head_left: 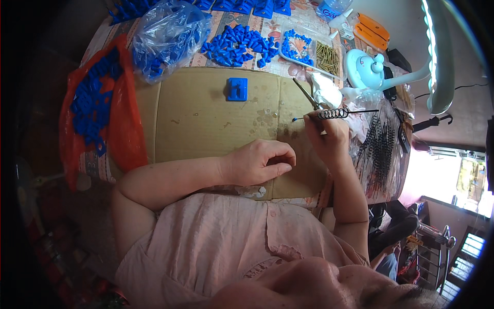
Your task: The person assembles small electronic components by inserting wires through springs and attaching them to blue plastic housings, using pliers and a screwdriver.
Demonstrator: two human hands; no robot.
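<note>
spring (pixel 334 113): dark metal | blue block (pixel 237 89): smooth plastic | cardboard (pixel 200 110): matt | red bag (pixel 127 131): glossy plastic

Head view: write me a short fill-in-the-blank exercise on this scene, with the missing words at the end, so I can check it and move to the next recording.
1. The right hand holds a coiled spring coloured ____.
2. In the picture, the blue block appears ____ (above/below) the left hand.
3. The plastic bag at far left, with blue parts in it, is coloured ____.
4. The lamp base stands to the ____ (left/right) of the brass-coloured pieces.

Missing words: black; above; red; right.
</note>
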